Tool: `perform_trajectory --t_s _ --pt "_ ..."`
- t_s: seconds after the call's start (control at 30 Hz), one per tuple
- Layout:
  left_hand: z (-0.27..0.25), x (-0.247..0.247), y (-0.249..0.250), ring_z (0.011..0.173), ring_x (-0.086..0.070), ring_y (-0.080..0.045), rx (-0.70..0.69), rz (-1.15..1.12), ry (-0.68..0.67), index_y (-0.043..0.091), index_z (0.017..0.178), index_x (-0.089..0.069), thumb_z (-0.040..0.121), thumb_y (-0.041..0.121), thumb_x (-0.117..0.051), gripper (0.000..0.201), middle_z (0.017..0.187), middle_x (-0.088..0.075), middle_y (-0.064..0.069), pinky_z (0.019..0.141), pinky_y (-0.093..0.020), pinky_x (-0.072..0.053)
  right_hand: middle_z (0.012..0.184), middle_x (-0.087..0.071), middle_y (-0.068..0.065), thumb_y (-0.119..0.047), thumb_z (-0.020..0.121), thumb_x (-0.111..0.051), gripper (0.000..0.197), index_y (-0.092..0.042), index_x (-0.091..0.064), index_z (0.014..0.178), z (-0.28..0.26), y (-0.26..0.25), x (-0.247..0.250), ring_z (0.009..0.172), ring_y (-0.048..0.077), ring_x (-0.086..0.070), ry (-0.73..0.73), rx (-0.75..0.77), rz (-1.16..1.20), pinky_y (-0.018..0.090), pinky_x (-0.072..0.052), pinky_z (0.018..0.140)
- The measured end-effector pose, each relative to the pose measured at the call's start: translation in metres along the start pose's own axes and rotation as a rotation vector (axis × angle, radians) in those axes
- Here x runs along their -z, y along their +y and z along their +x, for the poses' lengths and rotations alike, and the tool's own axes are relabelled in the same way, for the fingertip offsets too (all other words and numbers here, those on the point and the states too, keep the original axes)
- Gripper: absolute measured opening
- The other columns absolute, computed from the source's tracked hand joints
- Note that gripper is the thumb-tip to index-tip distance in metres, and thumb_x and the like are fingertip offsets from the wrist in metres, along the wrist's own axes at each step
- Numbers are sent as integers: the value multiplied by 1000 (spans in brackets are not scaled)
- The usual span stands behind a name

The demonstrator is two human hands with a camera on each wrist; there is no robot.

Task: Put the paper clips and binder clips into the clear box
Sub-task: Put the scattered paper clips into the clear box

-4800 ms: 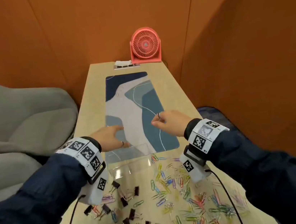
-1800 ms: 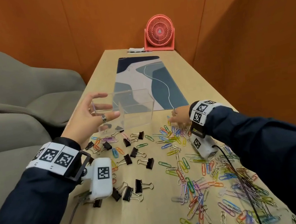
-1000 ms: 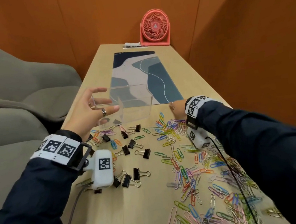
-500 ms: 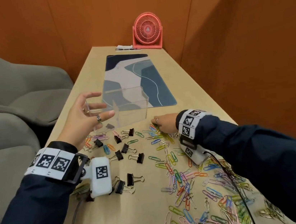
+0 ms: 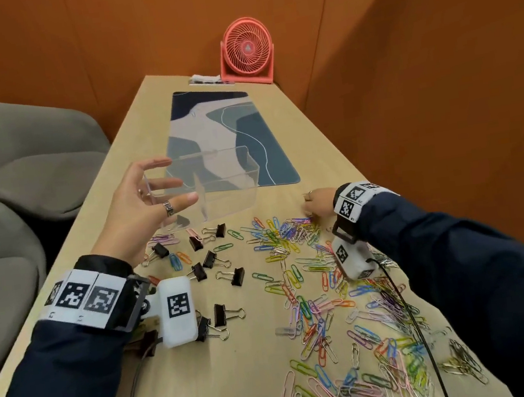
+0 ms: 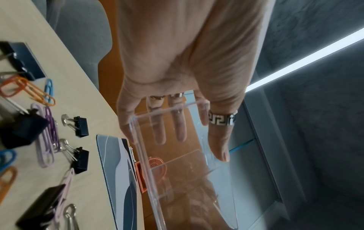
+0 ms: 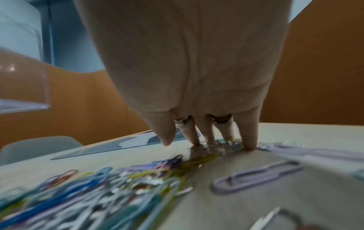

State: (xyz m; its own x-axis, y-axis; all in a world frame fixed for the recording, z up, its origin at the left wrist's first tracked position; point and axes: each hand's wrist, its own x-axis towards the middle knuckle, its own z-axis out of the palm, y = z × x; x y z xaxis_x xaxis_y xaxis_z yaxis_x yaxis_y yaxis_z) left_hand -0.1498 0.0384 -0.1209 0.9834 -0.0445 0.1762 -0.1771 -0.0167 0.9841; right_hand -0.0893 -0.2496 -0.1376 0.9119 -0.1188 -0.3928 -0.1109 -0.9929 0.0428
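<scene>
1. Left hand (image 5: 135,211) grasps the clear box (image 5: 219,187) by its near end wall, thumb inside, fingers (image 6: 181,124) outside; box is lifted off the table (image 5: 192,390) and tilted, opening towards the right.
2. Box sits above the near edge of the desk mat (image 5: 229,136), over the far end of the binder clips. Nothing visible inside it.
3. Right hand (image 5: 319,202) is low on the table at the far right end of the paper clips (image 5: 295,237); fingertips (image 7: 250,144) press down among the clips, fingers roughly straight. Left wrist view does not cover it; no clip seen pinched.
4. Black binder clips (image 5: 209,262) lie scattered left of centre, between box and left wrist.
5. Coloured paper clips spread from the right hand down to the near right corner.
6. Pink fan (image 5: 248,52) stands at the far end.
</scene>
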Motion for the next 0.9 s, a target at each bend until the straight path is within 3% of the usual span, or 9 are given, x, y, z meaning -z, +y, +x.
perform_trajectory --t_s 0.27,0.4,0.47,0.57,0.67,0.77,0.9 --pt "0 -3 -6 97 -67 -16 -21 -12 -21 42 107 -53 59 25 -77 57 111 -64 -3 71 -29 -54 128 -57 13 -30 101 -31 42 -5 -54 126 -18 -18 -8 117 29 -52 -25 185 -83 34 -39 100" --pt "0 -3 -10 100 -67 -21 -17 -22 -9 40 107 -54 58 23 -77 57 111 -64 -5 78 -37 -55 146 -41 9 -22 100 -33 43 -12 -35 142 -15 -28 -4 132 25 -40 44 273 54 31 -30 110" --pt "0 -2 -10 99 -66 -18 -22 -24 2 40 108 -53 58 23 -77 57 111 -64 -4 81 -39 -55 147 -35 13 -22 100 -31 46 -11 -29 145 -10 -34 -5 134 29 -37 37 245 52 35 -29 112" --pt "-1 -1 -10 89 -69 -8 -38 -34 5 37 109 -52 59 21 -75 58 110 -65 -4 71 -28 -58 137 -41 21 -29 100 -29 45 -6 -35 139 -2 -30 -9 124 37 -45 21 114 -12 42 -36 105" --pt "-3 1 -11 81 -70 -4 -43 -50 8 33 112 -51 59 17 -74 59 109 -64 -5 62 -19 -56 143 -41 19 -31 102 -26 48 -2 -35 139 -4 -18 -7 129 32 -42 -28 92 -53 37 -34 107" --pt "-3 2 -13 79 -70 -4 -45 -54 13 33 111 -51 59 17 -75 59 108 -64 -6 61 -19 -55 146 -39 12 -28 102 -28 47 -3 -36 141 -12 -8 1 133 27 -38 -98 125 -74 33 -28 111" --pt "-3 3 -15 77 -70 -5 -38 -48 14 34 111 -52 58 20 -75 60 108 -65 -4 63 -21 -56 149 -36 10 -20 101 -32 45 -7 -32 144 -9 6 13 136 25 -35 3 94 4 29 -26 109"
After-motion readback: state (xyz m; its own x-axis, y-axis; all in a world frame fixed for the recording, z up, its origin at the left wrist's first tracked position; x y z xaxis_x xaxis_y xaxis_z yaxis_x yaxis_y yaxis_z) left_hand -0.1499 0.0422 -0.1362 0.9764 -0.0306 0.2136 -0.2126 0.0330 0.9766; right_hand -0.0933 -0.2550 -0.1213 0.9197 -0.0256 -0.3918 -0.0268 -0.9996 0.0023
